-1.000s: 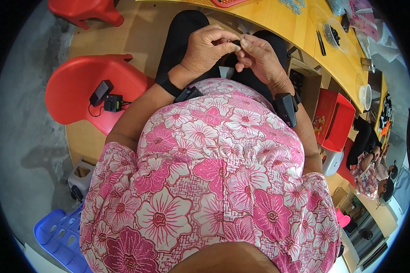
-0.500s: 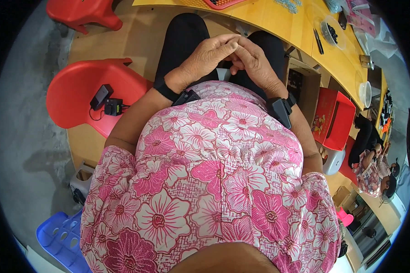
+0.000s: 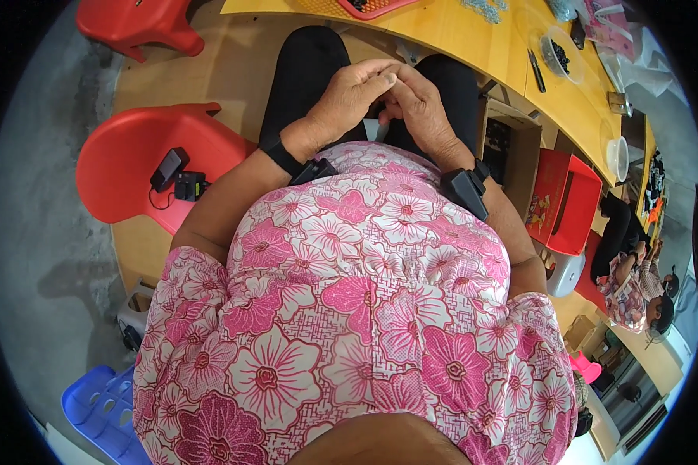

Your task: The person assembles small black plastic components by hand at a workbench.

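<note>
Over my lap, my left hand (image 3: 347,96) and my right hand (image 3: 420,106) are clasped together. The fingers of each curl round the other, and both thumbs meet on top. No object shows between them, though the inside of the palms is hidden. Each wrist wears a black strap with a small black device; the left device (image 3: 315,171) and the right device (image 3: 465,192) rest near the pink flowered shirt (image 3: 349,294). Below the hands are my legs in black trousers (image 3: 306,74).
A yellow table (image 3: 488,54) crosses ahead, bearing a red tray (image 3: 376,9), a black pen (image 3: 537,71) and a clear bowl (image 3: 572,74) of dark pieces. A red chair (image 3: 116,167) with a black charger (image 3: 188,186) stands left. A red box (image 3: 562,203) and another person (image 3: 628,291) are at right.
The view has shifted very slightly, and the hands stay clasped with the fingers moving only a little. Nothing was picked up or put down.
</note>
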Tool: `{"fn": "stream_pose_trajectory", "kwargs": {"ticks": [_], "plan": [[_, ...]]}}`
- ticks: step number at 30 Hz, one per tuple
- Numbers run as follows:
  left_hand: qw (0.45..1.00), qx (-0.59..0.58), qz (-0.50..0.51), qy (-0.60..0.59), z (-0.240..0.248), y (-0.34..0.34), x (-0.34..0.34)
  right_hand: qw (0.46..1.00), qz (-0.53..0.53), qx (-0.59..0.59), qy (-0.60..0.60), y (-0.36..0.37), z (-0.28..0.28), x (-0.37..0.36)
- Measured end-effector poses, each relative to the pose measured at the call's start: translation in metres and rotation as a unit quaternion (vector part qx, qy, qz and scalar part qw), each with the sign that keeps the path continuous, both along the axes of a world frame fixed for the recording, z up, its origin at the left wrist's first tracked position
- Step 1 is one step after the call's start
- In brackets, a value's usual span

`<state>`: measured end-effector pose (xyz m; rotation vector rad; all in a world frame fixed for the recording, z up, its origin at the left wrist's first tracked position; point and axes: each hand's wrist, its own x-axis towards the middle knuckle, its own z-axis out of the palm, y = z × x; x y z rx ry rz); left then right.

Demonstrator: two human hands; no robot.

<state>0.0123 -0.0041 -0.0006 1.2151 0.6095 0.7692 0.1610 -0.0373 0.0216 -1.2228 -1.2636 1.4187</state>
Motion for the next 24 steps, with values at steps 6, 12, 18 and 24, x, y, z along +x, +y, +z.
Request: {"fn": "stream_pose_trajectory", "kwargs": {"ticks": [6,12,18,24], "plan": [[0.995,-0.084,0.048,0.008,0.006,-0.002,-0.008,0.943,0.001,-0.148,0.297,0.013,0.008,0.036],[0.983,-0.185,0.000,-0.014,-0.026,0.003,-0.027,0.924,-0.026,-0.086,0.371,0.026,0.017,0.086],[0.963,-0.258,-0.016,-0.075,-0.040,0.010,-0.034,0.940,-0.275,-0.004,0.204,0.062,0.033,0.147],[0.958,-0.276,-0.012,-0.084,-0.035,0.012,-0.036,0.883,-0.450,0.040,-0.126,0.112,0.038,0.265]]}}
